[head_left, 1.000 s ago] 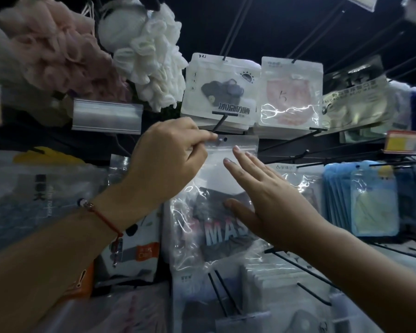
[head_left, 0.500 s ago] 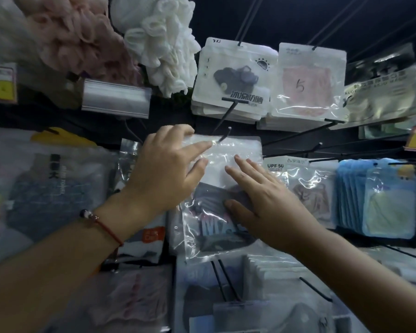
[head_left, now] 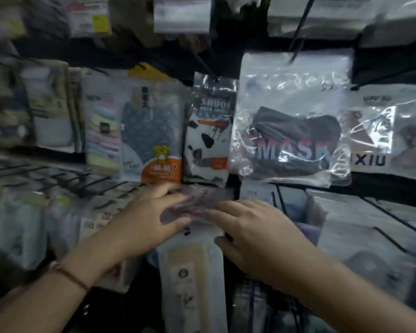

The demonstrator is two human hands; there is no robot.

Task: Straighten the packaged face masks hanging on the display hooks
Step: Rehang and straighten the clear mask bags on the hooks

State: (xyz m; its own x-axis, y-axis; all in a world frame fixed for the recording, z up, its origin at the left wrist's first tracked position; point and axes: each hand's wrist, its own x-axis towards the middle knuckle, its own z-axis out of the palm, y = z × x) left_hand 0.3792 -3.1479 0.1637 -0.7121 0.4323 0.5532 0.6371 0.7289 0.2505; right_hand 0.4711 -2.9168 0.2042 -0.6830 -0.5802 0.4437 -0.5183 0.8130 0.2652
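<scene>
A clear packet with a beige mask (head_left: pixel 190 263) hangs in the lower row at centre. My left hand (head_left: pixel 144 222) holds its crinkled top edge between thumb and fingers. With its fingers stretched out, my right hand (head_left: pixel 257 234) rests on the packet's right side, the thumb on its edge. Above them to the right hangs the clear packet printed MASK (head_left: pixel 291 131), holding a dark mask, straight on its black hook (head_left: pixel 298 32). The frame is blurred, so the exact finger contact is unclear.
A cow-print packet (head_left: pixel 208 133) and a blue patterned packet with an orange label (head_left: pixel 151 135) hang just above my hands. More packets fill the left and right rows. Bare black hook rods (head_left: pixel 392 234) stick out at lower right and left.
Both hands left the MASK packet and dropped to the beige-mask packet in the row below. The view tilted down and left, so the MASK packet now sits upper right.
</scene>
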